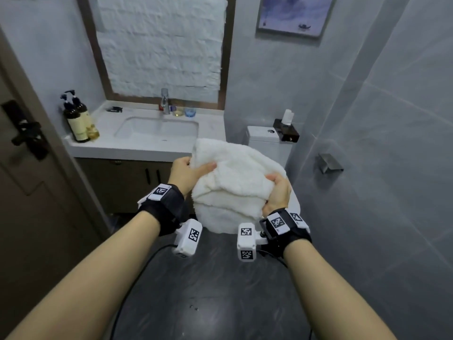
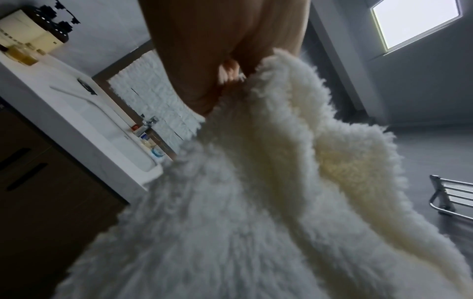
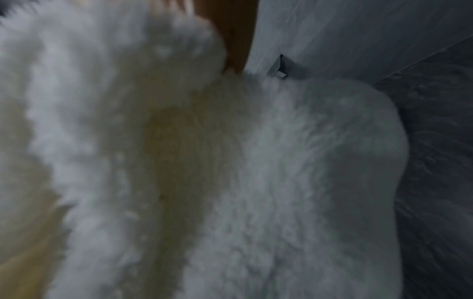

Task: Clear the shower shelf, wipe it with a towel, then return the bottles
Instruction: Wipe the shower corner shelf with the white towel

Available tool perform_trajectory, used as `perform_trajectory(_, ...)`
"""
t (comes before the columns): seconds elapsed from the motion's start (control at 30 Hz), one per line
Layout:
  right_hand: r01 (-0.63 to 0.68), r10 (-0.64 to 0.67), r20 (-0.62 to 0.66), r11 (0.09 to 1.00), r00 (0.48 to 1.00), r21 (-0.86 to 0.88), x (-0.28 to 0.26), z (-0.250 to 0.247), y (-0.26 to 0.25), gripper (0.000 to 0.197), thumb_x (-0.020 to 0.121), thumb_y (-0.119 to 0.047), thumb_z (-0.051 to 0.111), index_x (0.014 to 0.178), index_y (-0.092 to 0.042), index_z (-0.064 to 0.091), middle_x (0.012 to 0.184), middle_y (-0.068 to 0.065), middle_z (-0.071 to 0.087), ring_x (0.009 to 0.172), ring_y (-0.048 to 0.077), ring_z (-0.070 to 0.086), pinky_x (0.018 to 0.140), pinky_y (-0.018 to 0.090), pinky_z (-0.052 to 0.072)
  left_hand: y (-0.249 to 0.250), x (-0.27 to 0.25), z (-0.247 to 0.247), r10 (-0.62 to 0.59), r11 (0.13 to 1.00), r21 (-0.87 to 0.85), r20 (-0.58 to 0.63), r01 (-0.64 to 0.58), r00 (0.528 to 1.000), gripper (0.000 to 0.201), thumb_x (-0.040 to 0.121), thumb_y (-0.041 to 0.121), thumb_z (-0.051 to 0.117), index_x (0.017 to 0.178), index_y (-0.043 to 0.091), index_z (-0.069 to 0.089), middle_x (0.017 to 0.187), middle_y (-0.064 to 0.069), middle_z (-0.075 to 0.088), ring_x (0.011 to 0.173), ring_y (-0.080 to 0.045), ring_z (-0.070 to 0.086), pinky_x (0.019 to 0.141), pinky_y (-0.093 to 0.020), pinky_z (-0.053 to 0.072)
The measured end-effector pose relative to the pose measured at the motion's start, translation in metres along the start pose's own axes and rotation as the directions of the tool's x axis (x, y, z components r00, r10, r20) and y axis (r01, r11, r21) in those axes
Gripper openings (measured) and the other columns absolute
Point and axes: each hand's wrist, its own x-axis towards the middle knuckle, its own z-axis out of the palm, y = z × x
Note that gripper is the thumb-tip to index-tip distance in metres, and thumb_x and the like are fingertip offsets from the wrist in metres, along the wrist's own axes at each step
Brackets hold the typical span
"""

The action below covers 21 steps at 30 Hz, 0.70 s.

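In front of the white sink worktop (image 1: 137, 146) we hold a fluffy white folded towel (image 1: 235, 177) at chest height, over the dark floor. Our worry: the bulky folds could slump out and drag low, since each grip has only an edge. Our left hand (image 1: 188, 171) curls round the upper left edge, thumb on top; our right hand (image 1: 278, 192) pinches the lower right fold. The dark amber pump bottles (image 1: 77, 119) stand on the worktop's left corner; the shower shelf is not clearly in view.
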Motion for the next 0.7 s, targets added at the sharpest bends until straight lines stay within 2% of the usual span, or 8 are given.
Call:
perform_trajectory(0.1,-0.015,0.015,0.006,1.000,1.000,-0.021,0.036,0.016,0.008,0.013,0.064,-0.006,0.054,0.074,-0.015,0.059,0.095,0.015,0.058,0.090,0.031,0.057,0.093,0.057,0.047,-0.008,0.042,0.006,-0.032,0.999,0.022,-0.035,0.033,0.999,0.041,0.063,0.031,0.083,0.062,0.012,0.046,0.061,-0.003,0.049,0.056,-0.014,0.045,0.052,-0.026,0.038)
perform_trajectory(0.2,-0.042,0.043,0.024,0.998,0.999,-0.056,0.074,0.033,0.015,0.033,0.065,-0.009,0.055,0.098,-0.007,0.064,0.100,0.016,0.061,0.094,0.032,0.059,0.095,0.056,0.046,-0.015,0.087,0.013,-0.059,0.998,0.023,-0.028,0.059,0.998,0.044,0.064,0.030,0.084,0.059,0.016,0.042,0.060,0.000,0.048,0.054,-0.012,0.045,0.051,-0.024,0.039)
perform_trajectory(0.33,-0.109,0.119,0.071,0.984,0.990,-0.140,0.137,0.066,0.030,0.045,0.079,-0.008,0.051,0.123,0.001,0.054,0.106,0.019,0.061,0.094,0.032,0.061,0.076,0.041,0.053,-0.025,0.159,0.017,-0.093,0.996,-0.008,-0.005,0.093,0.996,0.033,0.072,0.022,0.079,0.069,0.010,0.048,0.072,-0.008,0.054,0.065,-0.018,0.051,0.057,-0.029,0.042)
perform_trajectory(0.43,-0.111,0.137,0.096,0.964,0.986,-0.240,0.181,0.105,0.046,0.038,0.085,-0.007,0.049,0.122,0.002,0.053,0.099,0.017,0.065,0.083,0.027,0.065,0.061,0.029,0.053,-0.033,0.216,0.008,-0.159,0.987,-0.013,0.091,0.160,0.983,0.017,0.078,0.008,0.071,0.084,0.002,0.056,0.082,-0.013,0.062,0.072,-0.024,0.060,0.057,-0.027,0.048)
perform_trajectory(0.53,-0.124,0.161,0.109,0.950,0.981,-0.285,0.220,0.137,0.071,0.037,0.086,0.000,0.051,0.123,0.005,0.051,0.103,0.019,0.063,0.088,0.031,0.062,0.078,0.042,0.055,-0.049,0.267,-0.005,-0.167,0.985,0.070,0.187,0.156,0.968,0.020,0.076,-0.010,0.064,0.093,-0.001,0.058,0.089,-0.017,0.064,0.087,-0.029,0.062,0.062,-0.030,0.053)
perform_trajectory(0.6,-0.128,0.166,0.105,0.944,0.980,-0.304,0.245,0.154,0.087,0.038,0.086,0.003,0.051,0.124,0.006,0.049,0.110,0.023,0.061,0.093,0.033,0.061,0.086,0.048,0.051,-0.059,0.298,-0.008,-0.171,0.983,0.094,0.192,0.156,0.966,0.031,0.074,-0.014,0.063,0.103,-0.005,0.055,0.099,-0.020,0.062,0.094,-0.033,0.060,0.073,-0.038,0.054)
perform_trajectory(0.67,-0.120,0.156,0.099,0.946,0.983,-0.301,0.269,0.164,0.101,0.037,0.084,0.003,0.053,0.121,0.005,0.050,0.106,0.020,0.062,0.086,0.030,0.062,0.075,0.042,0.054,-0.071,0.327,-0.007,-0.218,0.974,0.102,0.171,0.203,0.961,0.046,0.074,-0.013,0.064,0.116,-0.005,0.045,0.108,-0.021,0.057,0.101,-0.034,0.058,0.084,-0.047,0.051)
perform_trajectory(0.7,-0.123,0.156,0.088,0.946,0.984,-0.300,0.281,0.169,0.106,0.036,0.083,0.002,0.055,0.118,0.004,0.051,0.103,0.018,0.062,0.081,0.027,0.063,0.068,0.037,0.055,-0.077,0.341,-0.005,-0.234,0.970,0.110,0.178,0.217,0.956,0.045,0.075,-0.012,0.063,0.115,-0.002,0.044,0.108,-0.019,0.056,0.101,-0.034,0.057,0.083,-0.047,0.051)
